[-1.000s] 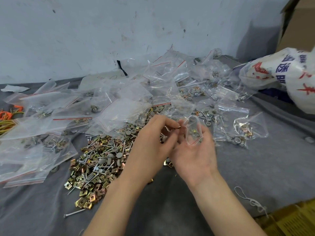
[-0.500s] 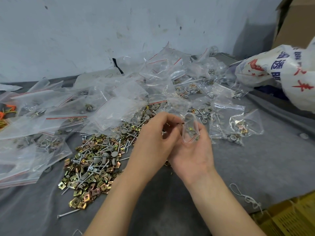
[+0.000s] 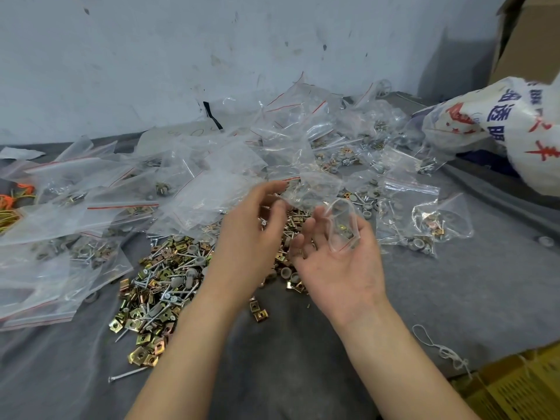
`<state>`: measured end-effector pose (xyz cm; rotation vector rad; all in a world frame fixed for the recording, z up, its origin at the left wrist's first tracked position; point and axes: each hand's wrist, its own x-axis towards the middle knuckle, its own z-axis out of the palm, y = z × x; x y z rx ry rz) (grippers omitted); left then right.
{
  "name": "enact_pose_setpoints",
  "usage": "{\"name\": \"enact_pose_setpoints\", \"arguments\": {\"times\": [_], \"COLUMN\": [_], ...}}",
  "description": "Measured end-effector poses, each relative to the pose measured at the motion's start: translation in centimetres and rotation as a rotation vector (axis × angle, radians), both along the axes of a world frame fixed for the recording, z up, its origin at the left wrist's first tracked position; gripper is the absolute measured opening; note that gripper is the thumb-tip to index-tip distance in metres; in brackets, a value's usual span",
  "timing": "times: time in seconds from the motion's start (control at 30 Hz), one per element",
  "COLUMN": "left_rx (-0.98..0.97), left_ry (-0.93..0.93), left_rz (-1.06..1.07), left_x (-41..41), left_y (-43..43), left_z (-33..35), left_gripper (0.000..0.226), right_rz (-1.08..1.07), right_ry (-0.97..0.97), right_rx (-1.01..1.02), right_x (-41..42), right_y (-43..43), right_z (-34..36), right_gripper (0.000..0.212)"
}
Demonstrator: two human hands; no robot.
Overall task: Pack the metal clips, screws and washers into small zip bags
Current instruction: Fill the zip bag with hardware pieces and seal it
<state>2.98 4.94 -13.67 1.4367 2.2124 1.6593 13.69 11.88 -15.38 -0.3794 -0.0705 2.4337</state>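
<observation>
Right hand (image 3: pixel 342 268): cupped palm up, fingers bent round the small zip bag (image 3: pixel 344 228).
Left hand (image 3: pixel 245 244): pulled away from the bag since half a second ago. It cannot be told if anything is held.
Bag's place: above the pile of clips, screws and washers (image 3: pixel 163 286).
Surface: grey cloth (image 3: pixel 454 298), strewn with filled bags (image 3: pixel 409 213).
Room: pale wall (image 3: pixel 151 56), cardboard box (image 3: pixel 527 40).
Bag's long side: laid along the fingers, from the palm toward the wall, puffed open.
</observation>
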Motion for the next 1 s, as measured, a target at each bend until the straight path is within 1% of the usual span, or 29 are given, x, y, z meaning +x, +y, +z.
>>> {"name": "enact_pose_setpoints", "arguments": {"times": [0.03,0.17,0.23,0.33,0.47,0.53,0.67,0.8,1.0], "left_rx": [-0.053,-0.371,-0.492,-0.593,-0.667,-0.689,-0.651,-0.654,-0.658], "left_ry": [0.01,0.072,0.092,0.186,0.337,0.378,0.361,0.349,0.324], "left_rz": [0.048,0.2,0.215,0.192,0.19,0.2,0.172,0.146,0.153], "left_x": [-0.9,-3.8,-4.3,-4.4,-3.9,-3.8,-3.8,-4.0,-4.2], "left_y": [-0.4,-2.0,-2.3,-2.1,-1.7,-1.6,-1.6,-1.5,-1.4], "left_z": [-0.2,-1.6,-2.2,-2.8,-3.1,-3.3,-3.1,-3.1,-3.1], "left_gripper": [0.022,0.027,0.026,0.03,0.038,0.04,0.033,0.023,0.018], "right_rz": [0.0,0.002,0.004,0.0,0.004,0.002,0.003,0.003,0.002], "right_ry": [-0.008,-0.016,-0.009,-0.008,-0.007,-0.008,-0.015,-0.015,-0.02], "right_rx": [0.004,0.0,-0.001,0.002,0.001,-0.002,0.002,-0.002,0.001], "right_x": [0.0,0.0,0.0,-0.1,-0.1,-0.1,-0.1,-0.1,-0.1], "right_y": [0.0,0.1,0.1,0.1,0.0,0.0,0.0,-0.1,-0.1], "right_z": [0.0,-0.2,-0.1,-0.2,-0.2,-0.1,0.0,0.0,0.1], "right_gripper": [0.03,0.031,0.033,0.034,0.031,0.031,0.032,0.03,0.031]}}
